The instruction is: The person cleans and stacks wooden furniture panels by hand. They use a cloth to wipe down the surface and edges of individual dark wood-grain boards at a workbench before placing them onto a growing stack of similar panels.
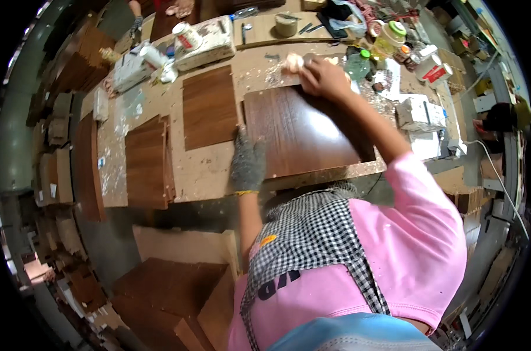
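Note:
A glossy dark brown wooden panel lies on the worktable in front of me. My left hand, in a grey knitted glove, grips the panel's left edge near its front corner. My bare right hand reaches to the far edge, its fingers curled. Whatever those fingers hold is hidden. Just left of them is a pale crumpled wad, slightly blurred. A matte brown panel lies left of the glossy one. Farther left, several stacked panels stick out over the front edge.
White-wrapped blocks carry cups at the back. Bottles and jars crowd the far right, near a white block. A large brown box stands on the floor at front left. Another person's hand shows at the far side.

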The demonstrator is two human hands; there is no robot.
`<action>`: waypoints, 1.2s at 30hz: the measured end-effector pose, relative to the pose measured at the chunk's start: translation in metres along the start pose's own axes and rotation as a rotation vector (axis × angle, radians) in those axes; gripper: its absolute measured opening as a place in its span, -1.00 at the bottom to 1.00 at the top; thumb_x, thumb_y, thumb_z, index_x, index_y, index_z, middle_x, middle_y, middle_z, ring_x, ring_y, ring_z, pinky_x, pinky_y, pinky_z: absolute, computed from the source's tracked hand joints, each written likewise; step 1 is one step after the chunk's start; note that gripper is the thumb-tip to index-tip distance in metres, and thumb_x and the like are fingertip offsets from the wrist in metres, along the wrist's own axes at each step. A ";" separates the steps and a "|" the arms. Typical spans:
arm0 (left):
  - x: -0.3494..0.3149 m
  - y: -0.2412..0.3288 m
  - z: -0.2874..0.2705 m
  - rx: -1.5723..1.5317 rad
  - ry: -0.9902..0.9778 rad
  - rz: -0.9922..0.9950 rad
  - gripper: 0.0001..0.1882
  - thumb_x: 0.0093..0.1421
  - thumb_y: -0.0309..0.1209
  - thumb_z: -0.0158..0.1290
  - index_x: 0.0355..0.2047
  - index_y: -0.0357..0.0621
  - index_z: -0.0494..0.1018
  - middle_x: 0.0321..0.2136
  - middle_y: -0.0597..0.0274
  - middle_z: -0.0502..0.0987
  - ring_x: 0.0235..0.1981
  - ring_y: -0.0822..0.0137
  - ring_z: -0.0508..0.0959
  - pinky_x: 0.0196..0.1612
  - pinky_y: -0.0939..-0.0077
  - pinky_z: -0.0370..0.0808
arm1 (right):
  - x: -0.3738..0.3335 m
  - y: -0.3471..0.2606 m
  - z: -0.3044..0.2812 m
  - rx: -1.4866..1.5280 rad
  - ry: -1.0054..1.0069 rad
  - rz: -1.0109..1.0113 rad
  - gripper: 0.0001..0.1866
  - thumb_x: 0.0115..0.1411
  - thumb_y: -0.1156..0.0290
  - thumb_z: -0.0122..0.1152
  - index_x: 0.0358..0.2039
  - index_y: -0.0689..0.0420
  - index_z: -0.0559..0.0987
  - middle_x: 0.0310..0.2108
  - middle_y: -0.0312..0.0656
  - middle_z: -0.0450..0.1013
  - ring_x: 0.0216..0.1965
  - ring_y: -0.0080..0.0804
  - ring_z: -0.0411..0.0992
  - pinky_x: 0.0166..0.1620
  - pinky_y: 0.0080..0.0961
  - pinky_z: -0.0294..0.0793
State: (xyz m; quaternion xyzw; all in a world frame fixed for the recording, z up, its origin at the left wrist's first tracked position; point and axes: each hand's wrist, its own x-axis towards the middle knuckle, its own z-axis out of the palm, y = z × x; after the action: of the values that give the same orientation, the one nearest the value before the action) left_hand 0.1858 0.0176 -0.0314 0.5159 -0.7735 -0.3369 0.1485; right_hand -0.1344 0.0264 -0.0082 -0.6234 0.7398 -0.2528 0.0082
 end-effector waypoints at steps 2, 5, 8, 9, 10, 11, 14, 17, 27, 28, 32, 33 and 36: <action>-0.009 -0.001 -0.005 0.039 -0.022 -0.058 -0.14 0.30 0.04 0.07 0.40 -0.27 0.06 0.35 -0.18 0.20 0.34 -0.10 0.26 0.36 0.23 0.19 | -0.054 -0.036 -0.043 0.104 0.037 -0.134 -0.75 0.26 0.14 0.19 -0.30 0.07 0.60 -0.37 -0.06 0.43 -0.32 -0.01 0.48 -0.26 -0.16 0.50; -0.010 -0.001 -0.004 -0.077 -0.002 0.047 -0.03 0.17 0.00 0.24 0.39 -0.31 0.07 0.37 -0.20 0.16 0.36 -0.06 0.23 0.36 0.25 0.19 | -0.136 -0.029 -0.072 -0.114 -0.123 -0.219 -0.71 0.24 0.17 0.24 -0.07 -0.05 0.64 0.07 -0.15 0.46 0.04 -0.09 0.45 0.00 -0.21 0.50; -0.009 0.007 -0.009 -0.144 -0.024 0.042 -0.01 0.12 -0.08 0.32 0.38 -0.34 0.08 0.36 -0.18 0.18 0.37 0.00 0.23 0.38 0.27 0.17 | -0.157 0.037 -0.054 -0.204 -0.022 -0.077 -0.58 0.26 0.19 0.22 0.12 -0.03 0.58 0.35 -0.13 0.25 0.30 -0.03 0.26 0.24 -0.23 0.35; -0.009 0.009 -0.011 -0.134 -0.034 0.026 -0.01 0.12 -0.08 0.32 0.38 -0.33 0.08 0.36 -0.18 0.19 0.37 0.00 0.23 0.38 0.27 0.17 | -0.151 0.056 -0.044 0.119 0.026 0.130 -0.59 0.30 0.25 0.19 0.14 0.04 0.55 0.30 -0.08 0.30 0.22 -0.03 0.34 0.20 -0.21 0.37; -0.009 0.011 -0.012 -0.123 -0.055 0.016 -0.01 0.12 -0.08 0.32 0.38 -0.32 0.08 0.36 -0.18 0.19 0.37 0.01 0.23 0.38 0.27 0.17 | -0.140 0.073 -0.041 0.302 0.002 0.334 -0.60 0.33 0.28 0.17 0.13 0.12 0.54 0.15 0.00 0.43 0.10 -0.03 0.44 0.13 -0.26 0.42; -0.007 0.009 -0.009 -0.113 -0.067 0.025 0.00 0.12 -0.07 0.32 0.39 -0.31 0.08 0.35 -0.16 0.21 0.37 0.01 0.24 0.37 0.28 0.19 | -0.130 0.094 -0.036 0.461 -0.017 0.416 -0.63 0.35 0.25 0.16 0.08 0.16 0.56 -0.02 0.02 0.54 -0.06 -0.05 0.53 0.02 -0.32 0.47; -0.004 0.009 -0.006 -0.098 -0.060 0.018 0.02 0.11 -0.06 0.33 0.39 -0.29 0.06 0.35 -0.15 0.22 0.36 0.01 0.25 0.37 0.28 0.20 | -0.120 0.147 -0.019 0.330 -0.010 0.554 -0.55 0.29 0.08 0.17 0.03 0.13 0.59 -0.23 0.01 0.61 -0.22 -0.09 0.59 -0.13 -0.32 0.52; -0.010 0.014 -0.007 -0.090 -0.064 -0.010 0.01 0.13 -0.03 0.30 0.39 -0.30 0.06 0.36 -0.16 0.20 0.37 0.01 0.24 0.37 0.26 0.19 | -0.143 0.152 -0.033 0.196 0.081 0.662 -0.51 0.30 0.00 0.12 0.05 0.09 0.60 -0.20 0.05 0.62 -0.16 -0.08 0.61 -0.12 -0.30 0.53; 0.003 -0.002 -0.019 -0.120 0.048 -0.140 -0.34 0.19 -0.04 0.22 0.11 -0.32 0.44 0.06 -0.09 0.51 0.07 0.00 0.49 0.17 0.21 0.38 | -0.144 0.005 -0.052 -0.097 0.158 0.283 -0.65 0.09 0.30 0.37 -0.07 -0.08 0.67 -0.31 -0.15 0.50 -0.27 -0.14 0.48 -0.22 -0.25 0.50; 0.008 0.001 -0.028 -0.176 0.022 -0.170 -0.40 0.21 -0.06 0.21 0.06 -0.31 0.48 -0.01 -0.08 0.56 0.01 0.00 0.53 0.13 0.21 0.41 | -0.145 0.002 -0.050 -0.093 0.162 0.255 -0.65 0.08 0.30 0.37 -0.06 -0.08 0.67 -0.32 -0.15 0.49 -0.28 -0.14 0.47 -0.22 -0.25 0.50; 0.021 -0.042 -0.043 -0.131 0.037 -0.125 -0.53 0.22 -0.14 0.20 -0.10 -0.35 0.52 -0.26 0.02 0.60 -0.20 0.16 0.57 -0.05 0.27 0.48 | -0.138 -0.010 -0.048 -0.016 0.091 0.284 -0.58 0.08 0.31 0.37 0.01 -0.11 0.63 -0.34 -0.11 0.49 -0.28 -0.07 0.49 -0.21 -0.22 0.51; 0.020 -0.018 -0.048 -0.192 0.069 -0.173 -0.59 0.21 -0.21 0.23 -0.15 -0.35 0.50 -0.31 0.11 0.56 -0.29 0.30 0.52 -0.14 0.38 0.49 | -0.136 -0.003 -0.050 0.124 0.076 0.397 -0.51 0.09 0.30 0.37 0.08 -0.13 0.59 -0.29 -0.11 0.53 -0.26 -0.12 0.52 -0.19 -0.24 0.52; 0.010 0.051 -0.071 -0.407 0.174 -0.059 -0.66 0.23 -0.30 0.25 -0.14 -0.32 0.47 -0.32 0.19 0.53 -0.31 0.40 0.48 -0.15 0.50 0.48 | -0.132 0.045 -0.042 0.588 0.090 0.638 -0.32 0.09 0.30 0.40 0.27 -0.05 0.44 -0.13 -0.10 0.59 -0.19 -0.31 0.58 -0.14 -0.35 0.55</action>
State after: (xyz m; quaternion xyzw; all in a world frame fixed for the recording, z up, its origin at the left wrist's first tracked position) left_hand 0.1876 -0.0051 0.0534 0.5249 -0.6582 -0.4447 0.3058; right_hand -0.1598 0.1684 -0.0287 -0.3230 0.7915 -0.4646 0.2308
